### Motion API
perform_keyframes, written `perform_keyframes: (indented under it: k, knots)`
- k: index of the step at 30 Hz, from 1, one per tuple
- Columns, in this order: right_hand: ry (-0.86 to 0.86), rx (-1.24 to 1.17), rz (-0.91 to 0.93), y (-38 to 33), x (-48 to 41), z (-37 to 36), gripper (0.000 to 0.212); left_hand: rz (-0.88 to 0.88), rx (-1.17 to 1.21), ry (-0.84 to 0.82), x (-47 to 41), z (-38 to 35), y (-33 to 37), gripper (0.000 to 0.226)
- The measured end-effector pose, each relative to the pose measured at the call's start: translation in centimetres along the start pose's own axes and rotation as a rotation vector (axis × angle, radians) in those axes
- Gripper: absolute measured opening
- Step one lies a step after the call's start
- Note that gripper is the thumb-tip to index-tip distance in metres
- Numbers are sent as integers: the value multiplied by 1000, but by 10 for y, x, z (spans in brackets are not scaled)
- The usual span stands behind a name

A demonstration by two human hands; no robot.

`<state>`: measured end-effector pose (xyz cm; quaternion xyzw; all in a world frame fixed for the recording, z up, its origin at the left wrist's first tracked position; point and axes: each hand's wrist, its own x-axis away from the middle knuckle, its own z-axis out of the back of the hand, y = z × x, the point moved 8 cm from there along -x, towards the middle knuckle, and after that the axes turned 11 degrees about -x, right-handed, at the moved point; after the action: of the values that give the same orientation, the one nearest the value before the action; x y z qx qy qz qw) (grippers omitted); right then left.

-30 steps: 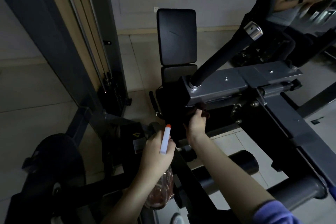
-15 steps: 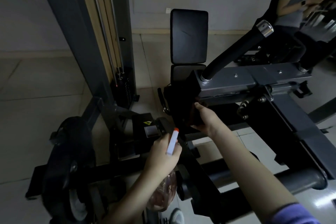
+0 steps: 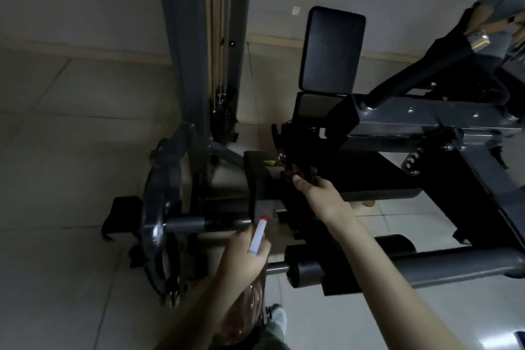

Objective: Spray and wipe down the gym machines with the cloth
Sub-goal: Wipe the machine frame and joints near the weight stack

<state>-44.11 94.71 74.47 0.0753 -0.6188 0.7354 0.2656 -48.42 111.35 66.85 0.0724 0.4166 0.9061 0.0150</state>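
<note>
While my right hand [image 3: 318,196] pinches the dark cloth [image 3: 298,173] against the gym machine [image 3: 369,176], I'm on the wiping step; my left hand [image 3: 241,260] grips the spray bottle [image 3: 257,239], nozzle up. Next, I reckon, a firm drag of the cloth along that black frame.

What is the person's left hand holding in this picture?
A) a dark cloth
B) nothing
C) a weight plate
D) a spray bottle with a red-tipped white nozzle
D: the left hand grips the spray bottle, its red-tipped white nozzle sticking up past the fingers, while the right hand holds the dark cloth.
</note>
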Motion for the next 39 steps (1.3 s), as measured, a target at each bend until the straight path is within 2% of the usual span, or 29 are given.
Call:
perform_keyframes:
  k: [2, 5, 8, 10, 13, 17, 19, 22, 27, 32, 36, 39]
  knots:
    - [-28, 67, 8, 19, 15, -24, 31, 42, -22, 20, 16, 5, -22, 17]
    - [-111, 122, -81, 60, 26, -55, 31, 162, 14, 7, 33, 12, -49, 20]
    - [-134, 130, -171, 92, 24, -74, 33, 236, 44, 26, 36, 17, -67, 10]
    - [-144, 145, -208, 103, 19, -84, 33, 264, 53, 62, 36, 22, -76, 10]
    - [-159, 131, -221, 110, 11, -97, 26, 278, 98, 136, 33, 32, -80, 23]
    - [-174, 133, -177, 112, 2, -108, 32, 294, 115, 181, 32, 40, -77, 42]
    - [-178, 127, -160, 110, 1, -111, 31, 307, 116, 170, 33, 38, -78, 41]
    - [-192, 119, -150, 107, -1, -113, 28, 370, 200, 179, 40, 35, -82, 29]
    - [-215, 86, -89, 101, -3, -117, 33, 373, 235, 215, 47, 37, -80, 36]
    - [-242, 93, -42, 99, -1, -126, 42, 475, 333, 319, 59, 48, -91, 34]
    - [-268, 195, 124, 86, 6, -138, 45, 491, 301, 389, 67, 61, -94, 28]
    - [-291, 392, 355, 71, 14, -157, 48, 466, 281, 424, 70, 66, -93, 23]
